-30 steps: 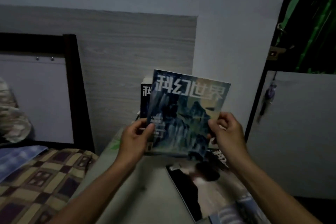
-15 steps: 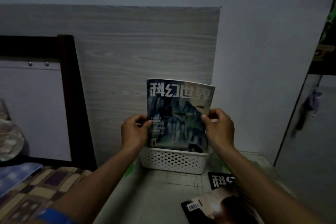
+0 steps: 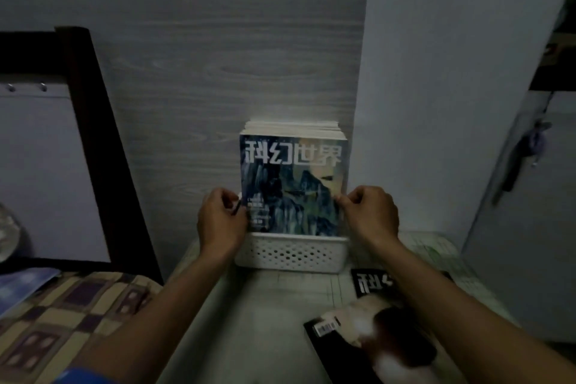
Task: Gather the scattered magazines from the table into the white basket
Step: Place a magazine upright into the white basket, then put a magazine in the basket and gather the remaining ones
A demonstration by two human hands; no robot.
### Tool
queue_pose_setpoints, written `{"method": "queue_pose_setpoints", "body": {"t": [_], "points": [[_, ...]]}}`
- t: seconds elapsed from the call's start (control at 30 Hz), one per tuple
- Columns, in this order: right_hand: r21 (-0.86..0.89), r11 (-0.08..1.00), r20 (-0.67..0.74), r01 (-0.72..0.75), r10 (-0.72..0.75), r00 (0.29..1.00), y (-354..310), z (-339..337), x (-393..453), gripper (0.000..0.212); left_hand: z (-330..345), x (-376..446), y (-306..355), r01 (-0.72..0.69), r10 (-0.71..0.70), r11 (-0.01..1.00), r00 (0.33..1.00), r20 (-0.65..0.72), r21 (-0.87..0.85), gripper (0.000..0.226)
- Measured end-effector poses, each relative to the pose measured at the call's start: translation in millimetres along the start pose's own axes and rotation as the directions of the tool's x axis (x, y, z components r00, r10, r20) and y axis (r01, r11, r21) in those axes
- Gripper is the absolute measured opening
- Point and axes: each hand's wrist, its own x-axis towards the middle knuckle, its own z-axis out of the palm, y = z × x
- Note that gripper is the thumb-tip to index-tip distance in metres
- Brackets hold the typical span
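A blue-green magazine (image 3: pixel 293 187) stands upright in the white basket (image 3: pixel 290 254) at the back of the table, in front of several other upright magazines (image 3: pixel 291 127). My left hand (image 3: pixel 219 221) pinches its left edge and my right hand (image 3: pixel 371 215) pinches its right edge, both just above the basket's rim. Two more magazines lie flat on the table at the right: a black one (image 3: pixel 374 285) and one with a barcode and a pale picture (image 3: pixel 374 340), partly hidden under my right forearm.
The small table (image 3: pixel 265 321) stands against a grey wood-grain panel (image 3: pixel 218 72). A bed with a checkered cover (image 3: pixel 62 315) and a dark headboard (image 3: pixel 93 134) lies to the left. A pale door (image 3: pixel 514 227) with hanging keys is at the right.
The blue-green magazine went from held up in the air down into the basket. Both hands stayed on its side edges and sank with it. The view tilted down.
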Motion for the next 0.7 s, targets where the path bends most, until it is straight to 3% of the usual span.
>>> {"method": "queue_pose_setpoints", "body": {"t": [0.07,0.1,0.2,0.3,0.4,0.47,0.53,0.6,0.7], "points": [[0.078,0.997,0.03,0.017,-0.019,0.999,10.4,-22.6,-19.6,0.033,-4.2,-30.7,5.3,-0.15,0.15,0.989,0.989,0.005,-0.01,0.012],[0.122,0.992,0.048,0.014,-0.02,0.999,20.3,-36.7,-35.6,0.031,-4.7,-51.4,7.6,-0.216,0.217,0.976,0.973,0.072,-0.03,0.013],[0.093,0.995,0.116,0.02,-0.031,0.993,59.0,-77.3,-95.3,0.037,5.2,-111.1,14.7,-0.346,0.317,0.938,0.85,0.421,-0.008,0.006],[-0.17,0.985,0.168,0.01,0.019,0.986,87.0,-107.0,-140.8,0.046,31.1,-150.2,26.6,-0.408,0.141,0.889,0.672,0.727,0.205,0.054],[-0.389,0.921,0.309,0.012,0.118,0.944,99.5,-130.9,-167.6,0.055,46.2,-164.4,34.6,-0.522,-0.011,0.765,0.576,0.818,0.378,0.089],[-0.414,0.91,0.443,0.004,0.197,0.875,105.2,-144.3,-188.4,0.053,44.0,-165.6,36.1,-0.424,-0.09,0.815,0.58,0.81,0.394,0.092],[-0.379,0.925,0.504,-0.007,0.213,0.837,111.1,-149.9,-207.3,0.048,37.3,-169.6,37.1,-0.276,-0.103,0.913,0.556,0.824,0.301,0.068],[-0.344,0.939,0.506,-0.011,0.196,0.84,115.8,-150.9,-220.5,0.044,27.9,-181.2,37.9,-0.178,0.009,0.977,0.596,0.803,0.121,0.03],[-0.223,0.971,0.442,-0.087,0.18,0.879,121.2,-153.6,-230.2,0.03,-0.1,-208.6,32.1,0.028,0.186,0.96,0.681,0.708,-0.279,0.006]]}}
